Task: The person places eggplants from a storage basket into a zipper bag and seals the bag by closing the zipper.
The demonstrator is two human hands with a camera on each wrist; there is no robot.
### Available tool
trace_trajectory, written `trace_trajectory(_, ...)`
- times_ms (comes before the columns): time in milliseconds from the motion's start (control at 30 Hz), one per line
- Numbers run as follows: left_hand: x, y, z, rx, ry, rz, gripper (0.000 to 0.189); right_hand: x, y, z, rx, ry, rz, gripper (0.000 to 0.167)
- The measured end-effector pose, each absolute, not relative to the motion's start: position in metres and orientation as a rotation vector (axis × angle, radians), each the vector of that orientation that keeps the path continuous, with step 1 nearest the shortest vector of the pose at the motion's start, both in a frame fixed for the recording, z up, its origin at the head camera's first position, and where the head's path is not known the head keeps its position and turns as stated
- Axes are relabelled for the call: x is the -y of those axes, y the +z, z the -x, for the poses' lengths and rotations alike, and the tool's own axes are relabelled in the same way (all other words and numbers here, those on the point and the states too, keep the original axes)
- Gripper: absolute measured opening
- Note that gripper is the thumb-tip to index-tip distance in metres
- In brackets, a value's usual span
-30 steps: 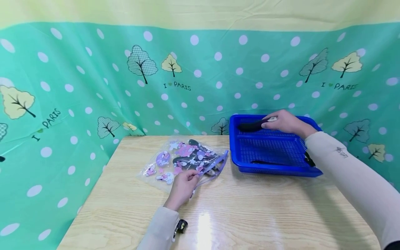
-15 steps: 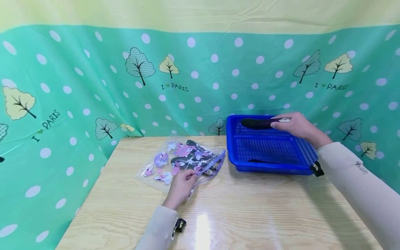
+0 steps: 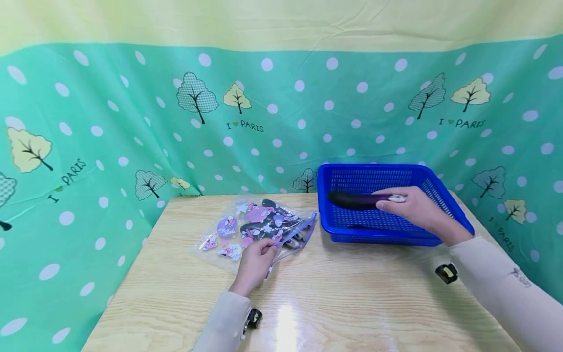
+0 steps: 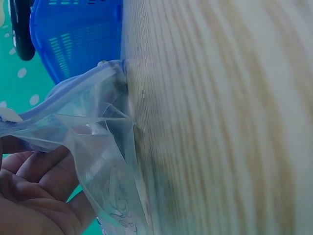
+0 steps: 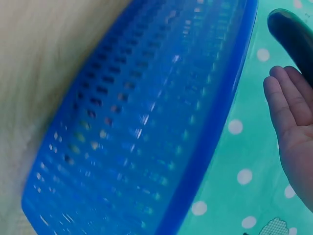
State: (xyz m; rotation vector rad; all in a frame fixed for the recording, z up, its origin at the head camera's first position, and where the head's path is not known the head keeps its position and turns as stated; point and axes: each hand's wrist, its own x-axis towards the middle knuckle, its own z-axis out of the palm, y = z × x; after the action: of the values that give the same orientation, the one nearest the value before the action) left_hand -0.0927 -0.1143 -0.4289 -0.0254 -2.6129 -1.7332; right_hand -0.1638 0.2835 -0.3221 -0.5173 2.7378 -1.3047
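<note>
My left hand (image 3: 255,261) pinches the purple zip edge of a clear printed plastic bag (image 3: 228,234), which lies on the table. Inside the bag are dark, long eggplants (image 3: 257,229), their pale stem ends near the bag's mouth. With my right hand (image 3: 411,208) I grip another dark purple eggplant (image 3: 354,200) by its pale stem end, holding it level above the blue basket (image 3: 324,215). In the right wrist view this eggplant (image 5: 288,34) shows above the basket rim. One more dark, long shape (image 3: 360,227) lies low in the basket, mostly hidden by the front wall.
The basket stands at the back right of the wooden table (image 3: 334,293), close to the green dotted curtain (image 3: 264,122). The bag lies to its left, with a narrow gap between them. Black wrist cameras (image 3: 446,273) sit at both cuffs.
My right hand has lifted the eggplant from the back of the basket and brought it toward the basket's front. The left hand keeps its hold on the bag's edge.
</note>
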Motion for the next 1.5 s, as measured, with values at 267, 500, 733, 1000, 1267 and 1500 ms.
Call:
trace_trajectory(267, 0.113, -0.428, 0.091, 2.593, -1.742, 0.033, 0.022, -0.272, -0.336, 0.138, -2.659, -1.405, 0.587, 0.034)
trace_trajectory(500, 0.112, -0.427, 0.091, 2.579, -1.764, 0.057, 0.022, -0.261, -0.352, 0.116, -2.567, -1.478, 0.651, 0.031)
trace_trajectory(733, 0.113, -0.427, 0.092, 2.598, -1.763, 0.044, 0.024, -0.238, -0.378, 0.107, -2.457, -1.546, 0.719, 0.031)
trace_trajectory(1000, 0.113, -0.426, 0.091, 2.605, -1.739, 0.052, 0.023, -0.207, -0.406, 0.106, -2.431, -1.579, 0.746, 0.029)
trace_trajectory(1267, 0.111, -0.423, 0.091, 2.596, -1.716, 0.071, 0.023, -0.174, -0.427, 0.117, -2.385, -1.661, 0.626, 0.028)
trace_trajectory(1500, 0.108, -0.421, 0.090, 2.592, -1.622, 0.069, 0.021, -0.150, -0.433, 0.119, -2.323, -1.726, 0.466, 0.031)
